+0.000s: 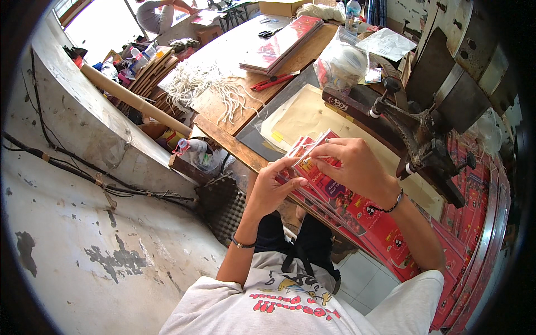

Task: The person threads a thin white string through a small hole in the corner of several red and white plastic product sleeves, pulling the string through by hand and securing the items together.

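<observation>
Long red printed sheets (pixel 385 234) lie in a stack across the table edge in front of me, slanting toward the lower right. At the stack's upper end, my left hand (pixel 271 187) is closed on the sheets' edge, thumb on the near side. Right beside it, my right hand (pixel 354 164) pinches a thin white string (pixel 304 157) at the sheets' top corner. The fingertips of both hands nearly meet there. Fingers partly hide the string, so its exact path through or around the sheets cannot be made out.
A dark metal machine (pixel 421 128) stands close on my right, with more red sheets (pixel 474 190) beyond. Loose white strings (pixel 195 84), a red cutter (pixel 274 82), black scissors (pixel 270 33), a red stack (pixel 285 42) and a plastic bag (pixel 341 62) occupy the table. A wall (pixel 95 240) runs along my left.
</observation>
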{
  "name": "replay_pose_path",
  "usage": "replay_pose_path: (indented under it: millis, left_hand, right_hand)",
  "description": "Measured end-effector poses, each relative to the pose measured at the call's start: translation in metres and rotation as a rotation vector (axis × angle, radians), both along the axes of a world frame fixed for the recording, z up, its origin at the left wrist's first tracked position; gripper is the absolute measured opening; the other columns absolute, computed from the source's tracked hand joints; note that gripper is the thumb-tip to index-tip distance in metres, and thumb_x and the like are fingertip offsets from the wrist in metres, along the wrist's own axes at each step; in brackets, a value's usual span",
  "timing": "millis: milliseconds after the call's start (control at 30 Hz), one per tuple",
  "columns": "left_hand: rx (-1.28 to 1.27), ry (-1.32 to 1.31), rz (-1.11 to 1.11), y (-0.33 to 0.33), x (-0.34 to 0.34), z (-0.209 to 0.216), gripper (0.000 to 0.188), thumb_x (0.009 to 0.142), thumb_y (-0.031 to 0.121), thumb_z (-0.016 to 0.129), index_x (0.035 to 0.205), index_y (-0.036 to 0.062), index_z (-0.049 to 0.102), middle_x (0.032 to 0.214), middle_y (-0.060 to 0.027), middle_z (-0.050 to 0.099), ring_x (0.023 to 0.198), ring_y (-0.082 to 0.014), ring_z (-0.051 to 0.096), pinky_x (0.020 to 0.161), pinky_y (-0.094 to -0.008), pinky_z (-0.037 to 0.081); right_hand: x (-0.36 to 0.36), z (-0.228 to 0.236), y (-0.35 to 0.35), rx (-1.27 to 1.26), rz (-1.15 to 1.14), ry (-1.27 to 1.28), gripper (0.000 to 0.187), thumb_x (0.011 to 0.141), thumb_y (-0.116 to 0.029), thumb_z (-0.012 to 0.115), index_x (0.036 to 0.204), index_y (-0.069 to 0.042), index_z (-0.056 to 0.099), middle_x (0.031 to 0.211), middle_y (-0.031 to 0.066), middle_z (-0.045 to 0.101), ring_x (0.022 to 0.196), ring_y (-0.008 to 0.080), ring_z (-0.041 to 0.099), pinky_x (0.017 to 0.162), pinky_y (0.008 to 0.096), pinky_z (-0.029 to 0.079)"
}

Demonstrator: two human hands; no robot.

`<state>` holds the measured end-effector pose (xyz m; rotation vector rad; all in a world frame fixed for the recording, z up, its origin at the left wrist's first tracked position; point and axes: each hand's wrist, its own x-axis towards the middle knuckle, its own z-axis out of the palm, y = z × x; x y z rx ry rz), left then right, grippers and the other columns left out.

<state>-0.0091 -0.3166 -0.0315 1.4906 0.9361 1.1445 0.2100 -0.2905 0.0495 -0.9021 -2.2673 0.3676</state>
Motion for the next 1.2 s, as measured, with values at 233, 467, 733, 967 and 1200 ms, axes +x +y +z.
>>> replay_pose_path:
  millis: [233,467,733,967,1200]
  left_hand:
    - [0.023,0.026,0.006,0.0,0.0,0.0,0.045,0.085,0.017,0.082,0.122,-0.0026,0.065,0.097,-0.0026,0.069,0.085,-0.0055,0.061,0.075,-0.0245,0.053]
    - [0.017,0.037,0.009,-0.001,0.0,0.002,0.046,0.085,0.017,0.083,0.123,-0.0018,0.066,0.097,-0.0033,0.069,0.085,-0.0061,0.062,0.075,-0.0247,0.053]
    - [0.131,0.166,0.016,0.002,-0.003,-0.001,0.052,0.085,0.012,0.082,0.132,0.0004,0.063,0.106,-0.0033,0.069,0.093,-0.0087,0.06,0.083,-0.0261,0.052]
    - [0.202,0.108,-0.054,0.007,-0.005,-0.001,0.036,0.092,0.002,0.069,0.128,0.0002,0.065,0.105,-0.0031,0.066,0.092,-0.0081,0.06,0.08,-0.024,0.051]
    - [0.143,0.087,0.124,0.005,0.006,-0.003,0.025,0.091,-0.002,0.067,0.115,-0.0016,0.07,0.102,-0.0061,0.068,0.083,-0.0089,0.062,0.075,-0.0229,0.051]
  right_hand:
    - [-0.003,0.005,-0.003,-0.006,0.003,-0.026,0.013,0.088,-0.015,0.071,0.096,-0.006,0.073,0.09,0.015,0.073,0.082,0.0316,0.072,0.075,0.0399,0.058]
    - [-0.002,0.009,-0.006,0.018,0.016,-0.13,0.012,0.088,-0.018,0.069,0.091,-0.006,0.07,0.085,0.0125,0.071,0.079,0.0316,0.071,0.073,0.0414,0.058]
    - [-0.008,0.001,-0.007,0.173,0.015,-0.196,0.009,0.089,-0.016,0.066,0.089,-0.007,0.067,0.081,0.0119,0.068,0.08,0.0295,0.071,0.075,0.0419,0.057]
    - [-0.009,0.0,-0.009,0.193,-0.02,-0.207,0.007,0.09,-0.014,0.064,0.091,-0.007,0.065,0.085,0.0109,0.068,0.084,0.029,0.071,0.077,0.0412,0.057]
    - [-0.011,-0.001,-0.01,0.14,-0.015,-0.205,0.011,0.09,-0.013,0.064,0.098,-0.006,0.068,0.093,0.0111,0.067,0.087,0.0292,0.07,0.078,0.0399,0.058]
